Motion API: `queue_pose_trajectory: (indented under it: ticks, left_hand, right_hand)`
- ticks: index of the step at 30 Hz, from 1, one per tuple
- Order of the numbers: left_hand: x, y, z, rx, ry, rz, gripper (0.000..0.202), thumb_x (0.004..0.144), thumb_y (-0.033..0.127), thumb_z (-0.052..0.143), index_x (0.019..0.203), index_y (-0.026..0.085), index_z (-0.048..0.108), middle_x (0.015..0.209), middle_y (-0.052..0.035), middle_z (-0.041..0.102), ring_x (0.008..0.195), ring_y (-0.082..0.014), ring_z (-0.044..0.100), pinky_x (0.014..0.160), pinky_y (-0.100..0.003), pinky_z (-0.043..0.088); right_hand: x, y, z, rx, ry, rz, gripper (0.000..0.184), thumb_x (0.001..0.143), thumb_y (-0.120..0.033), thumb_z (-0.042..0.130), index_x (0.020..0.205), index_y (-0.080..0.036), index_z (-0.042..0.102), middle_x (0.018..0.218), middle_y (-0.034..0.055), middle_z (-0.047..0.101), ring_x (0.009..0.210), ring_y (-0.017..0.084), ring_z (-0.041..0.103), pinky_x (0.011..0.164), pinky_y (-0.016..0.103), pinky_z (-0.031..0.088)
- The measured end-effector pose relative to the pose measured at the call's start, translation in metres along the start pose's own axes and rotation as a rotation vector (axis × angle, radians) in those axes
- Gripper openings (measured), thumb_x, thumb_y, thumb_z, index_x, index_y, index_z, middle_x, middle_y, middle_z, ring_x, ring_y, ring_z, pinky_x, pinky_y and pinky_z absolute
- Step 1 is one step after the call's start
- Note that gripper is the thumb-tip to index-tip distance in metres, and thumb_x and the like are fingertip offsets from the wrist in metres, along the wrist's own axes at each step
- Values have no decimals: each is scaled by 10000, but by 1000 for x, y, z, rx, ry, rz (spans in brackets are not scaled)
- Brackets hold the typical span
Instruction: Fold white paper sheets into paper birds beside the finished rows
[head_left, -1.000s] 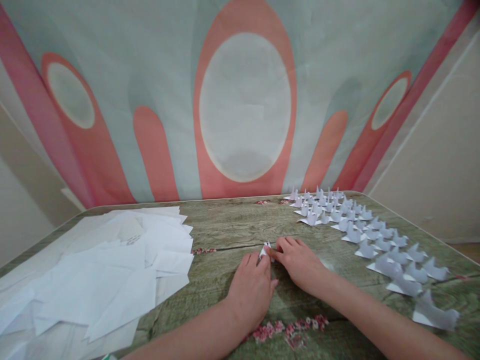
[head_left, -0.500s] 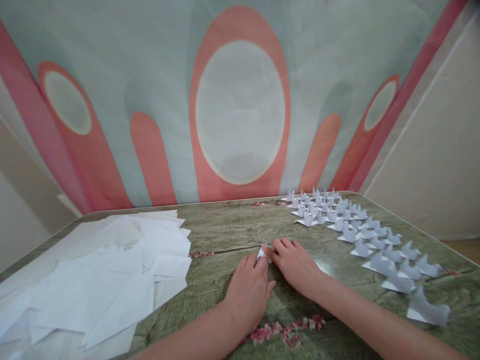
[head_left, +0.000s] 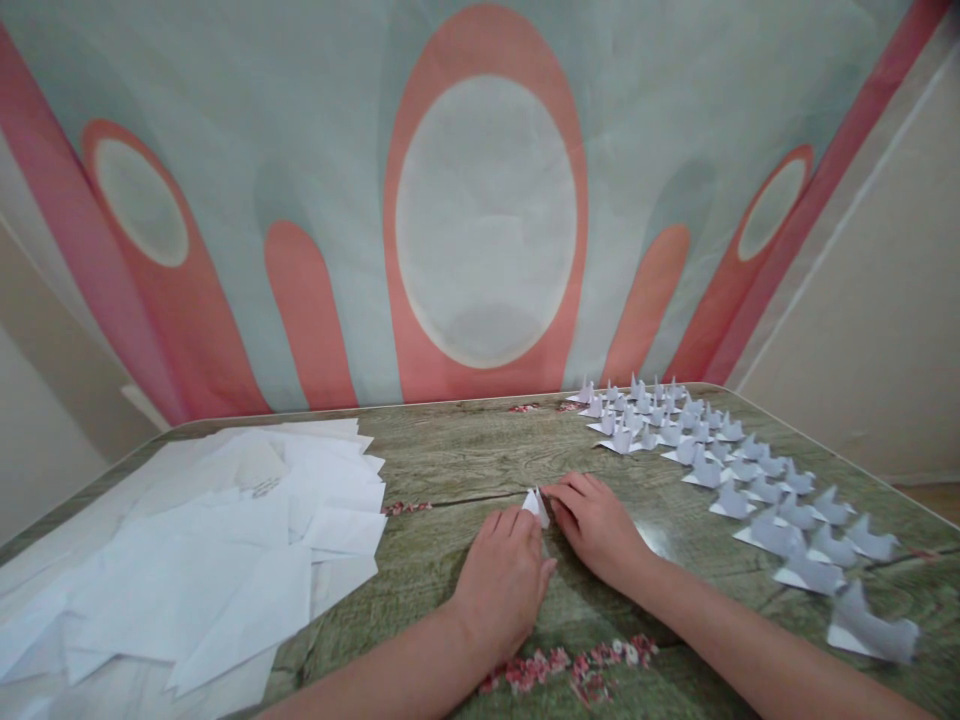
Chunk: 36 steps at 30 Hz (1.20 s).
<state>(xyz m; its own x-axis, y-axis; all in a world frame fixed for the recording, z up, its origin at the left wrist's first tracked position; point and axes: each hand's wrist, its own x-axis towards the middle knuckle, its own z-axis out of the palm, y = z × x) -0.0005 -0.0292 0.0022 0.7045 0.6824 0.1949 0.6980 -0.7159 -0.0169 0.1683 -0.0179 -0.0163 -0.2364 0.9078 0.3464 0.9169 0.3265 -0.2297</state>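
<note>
A small piece of folded white paper (head_left: pixel 534 506) with a pointed top sits on the table between my hands. My left hand (head_left: pixel 504 565) lies palm down, its curled fingertips holding the paper's near side. My right hand (head_left: pixel 596 520) comes in from the right, thumb and forefinger closed at the paper's right edge. The lower part of the folded paper is hidden behind the left fingers. Rows of folded white paper birds (head_left: pixel 772 530) stand on the right side of the table.
A wide, loose pile of white paper sheets (head_left: pixel 187 560) covers the table's left side. The wood-patterned table (head_left: pixel 442 450) has printed pink flowers. Behind its far edge hangs a grey-green backdrop (head_left: pixel 330 120) with coral shapes.
My right fingers have moved slightly from over the folded paper to its right edge, so more of its pointed top shows. The left hand stays in place. The whole view has shifted slightly.
</note>
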Motion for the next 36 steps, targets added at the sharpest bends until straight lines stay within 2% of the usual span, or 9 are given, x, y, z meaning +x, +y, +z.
queue_pose_trajectory:
  ticks: [4,11,14,18,29,33,36]
  left_hand:
    - [2,-6,-3,-98,32,-18,225,876,291,440,997,155,572,966,-85,563,922,-218,510,851,-391,401]
    - [8,-29,2,-374,67,-81,128,847,202,480,834,195,607,864,-31,582,855,-172,538,793,-315,422]
    - [12,-38,7,-488,144,-169,114,795,222,562,904,195,584,921,-29,580,897,-177,531,809,-321,418]
    - [14,-43,13,-474,183,-250,253,751,293,622,977,201,559,982,-30,573,965,-198,505,838,-358,393]
    - [14,-42,13,-505,195,-217,175,730,228,650,889,212,578,985,-11,569,996,-186,492,860,-353,378]
    - [14,-41,10,-549,188,-206,102,720,196,654,809,208,604,982,-14,560,1009,-183,487,876,-352,375]
    - [14,-40,8,-585,187,-196,78,719,155,639,773,206,613,983,-16,558,1009,-177,486,883,-344,373]
  right_hand:
    - [-1,-5,2,91,34,39,136,850,-259,509,922,-189,601,890,59,562,870,203,501,763,328,384]
    - [-4,-10,1,139,23,103,123,806,-276,561,883,-181,576,874,51,545,862,207,496,772,337,383]
    - [-3,-9,1,152,30,110,138,806,-291,558,886,-180,572,881,54,540,865,209,495,774,341,383]
    - [-2,-9,2,170,29,104,132,803,-285,558,886,-183,572,881,53,537,867,210,497,776,345,384]
    - [-2,-11,1,316,40,80,79,832,-252,518,856,-185,552,854,41,538,835,191,509,754,331,397]
    - [0,-9,2,402,54,111,145,884,-231,419,834,-186,547,824,34,552,807,178,521,739,323,400]
    - [0,-6,5,454,76,159,120,875,-244,432,868,-183,535,813,34,568,767,176,528,709,320,410]
